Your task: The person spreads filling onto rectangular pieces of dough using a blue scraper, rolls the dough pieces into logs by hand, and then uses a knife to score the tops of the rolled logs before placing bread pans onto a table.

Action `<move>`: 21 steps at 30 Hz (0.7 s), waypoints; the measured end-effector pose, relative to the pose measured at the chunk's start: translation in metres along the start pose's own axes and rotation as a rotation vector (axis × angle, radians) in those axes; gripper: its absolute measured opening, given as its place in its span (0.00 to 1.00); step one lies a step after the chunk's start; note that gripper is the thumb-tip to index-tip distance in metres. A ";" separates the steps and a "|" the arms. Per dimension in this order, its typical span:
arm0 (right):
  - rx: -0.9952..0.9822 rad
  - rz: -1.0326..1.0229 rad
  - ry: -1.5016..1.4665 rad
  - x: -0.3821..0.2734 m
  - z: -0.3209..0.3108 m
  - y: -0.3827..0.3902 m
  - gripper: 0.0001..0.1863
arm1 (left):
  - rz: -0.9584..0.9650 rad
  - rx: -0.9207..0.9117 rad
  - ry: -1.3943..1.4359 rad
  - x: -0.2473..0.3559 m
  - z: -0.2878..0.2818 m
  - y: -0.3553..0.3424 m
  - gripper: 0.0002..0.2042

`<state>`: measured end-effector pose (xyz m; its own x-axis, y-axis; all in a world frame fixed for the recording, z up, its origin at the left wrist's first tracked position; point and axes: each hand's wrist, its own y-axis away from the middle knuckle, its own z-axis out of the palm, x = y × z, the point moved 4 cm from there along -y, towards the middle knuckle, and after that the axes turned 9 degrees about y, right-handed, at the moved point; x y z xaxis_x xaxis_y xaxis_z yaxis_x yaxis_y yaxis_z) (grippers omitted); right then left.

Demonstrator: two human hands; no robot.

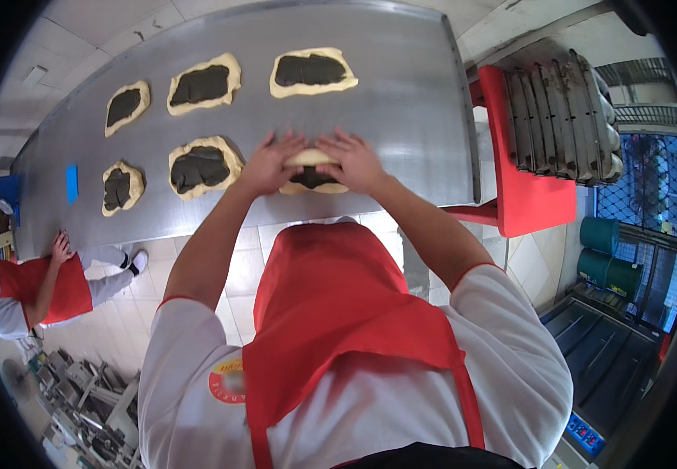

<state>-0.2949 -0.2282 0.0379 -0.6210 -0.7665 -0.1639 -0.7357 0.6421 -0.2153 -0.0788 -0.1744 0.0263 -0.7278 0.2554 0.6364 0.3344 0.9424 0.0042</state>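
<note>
Directly in front of me, on the metal table (409,141), lies a sheet of pale dough spread with dark filling (313,179). Its far edge is folded over into a pale roll (312,158). My left hand (274,162) grips the roll's left end, thumb on the near side and fingers over the far side. At the right end my right hand (352,162) holds it the same way. The fingers of both hands are slightly blurred. A filled dough sheet (204,168) lies flat left of my left hand, and another sheet (313,71) lies beyond my hands.
More filled dough sheets (127,108) lie toward the table's left. A blue card (72,183) is beside them. A co-worker in a red apron (57,289) stands at the left end, a hand at the table edge. Dark metal pans (557,121) stand on a red stand (538,209) at right.
</note>
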 end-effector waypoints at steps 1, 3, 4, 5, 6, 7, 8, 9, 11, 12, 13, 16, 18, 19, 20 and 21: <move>-0.204 0.069 -0.145 0.002 0.000 0.007 0.33 | -0.079 -0.166 0.071 0.011 -0.009 -0.003 0.36; -0.370 0.150 -0.206 -0.004 -0.005 0.015 0.34 | -0.123 -0.249 0.093 0.023 -0.010 0.001 0.37; -0.325 0.160 -0.107 -0.005 -0.010 0.008 0.35 | -0.074 -0.155 0.044 0.025 -0.008 0.000 0.37; -0.276 0.177 -0.001 -0.001 -0.012 0.002 0.36 | -0.016 -0.060 -0.005 0.023 -0.005 -0.003 0.38; -0.108 0.141 0.086 -0.002 -0.019 -0.004 0.36 | -0.048 0.120 0.013 0.018 -0.007 0.000 0.37; 0.041 0.111 0.164 -0.004 -0.015 0.003 0.37 | -0.039 0.126 -0.010 0.013 0.003 0.006 0.37; 0.197 0.079 0.243 -0.011 -0.015 0.010 0.38 | -0.028 0.136 -0.039 0.008 0.004 0.011 0.36; 0.088 0.104 0.126 -0.018 -0.006 0.025 0.38 | -0.016 0.146 -0.069 0.004 0.007 0.016 0.36; -0.085 0.129 -0.081 -0.019 0.006 0.033 0.38 | -0.102 -0.120 -0.050 0.002 0.000 0.013 0.37; -0.153 0.142 -0.157 -0.018 0.003 0.037 0.36 | -0.167 -0.287 0.007 0.027 -0.015 0.006 0.37; -0.108 0.107 -0.075 -0.026 -0.003 0.029 0.34 | -0.182 -0.232 -0.012 0.023 -0.016 0.016 0.38; 0.174 0.098 0.136 -0.011 -0.015 0.015 0.29 | -0.151 -0.002 -0.095 0.018 -0.006 0.018 0.40; 0.209 0.034 0.181 -0.003 -0.012 0.012 0.30 | -0.059 0.219 -0.181 0.004 0.004 0.022 0.41; 0.231 -0.013 0.198 -0.006 -0.012 0.007 0.30 | -0.069 0.163 -0.172 0.001 0.008 0.027 0.41; 0.201 -0.031 0.177 -0.011 -0.010 0.012 0.30 | -0.080 0.108 -0.163 -0.003 0.012 0.033 0.41; 0.171 -0.051 0.155 -0.017 -0.011 0.024 0.30 | -0.091 0.054 -0.153 -0.006 0.014 0.042 0.41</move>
<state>-0.3047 -0.1997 0.0462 -0.6282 -0.7780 -0.0018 -0.7187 0.5812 -0.3818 -0.0687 -0.1333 0.0113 -0.8379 0.1942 0.5101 0.2332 0.9723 0.0128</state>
